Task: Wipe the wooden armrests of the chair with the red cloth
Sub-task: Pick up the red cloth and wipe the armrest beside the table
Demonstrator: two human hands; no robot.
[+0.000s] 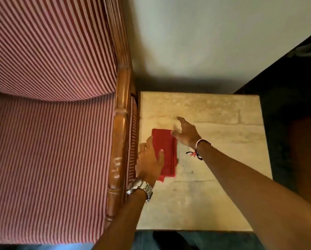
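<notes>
A folded red cloth [166, 147] lies flat on a pale stone side table [223, 159], close to its left edge. My left hand [149, 163], with a metal watch on the wrist, rests flat on the cloth's near left part, fingers spread. My right hand [186, 133] hovers at the cloth's far right corner with fingers apart, touching or nearly touching its edge. The chair's wooden armrest [119, 150] runs along the table's left side, glossy brown, just left of my left hand.
The chair's red-and-cream striped seat [48, 159] and backrest [52, 51] fill the left half. A pale wall [205, 42] stands behind the table. Dark floor or furniture [295, 87] lies to the right. My legs show below the table's near edge.
</notes>
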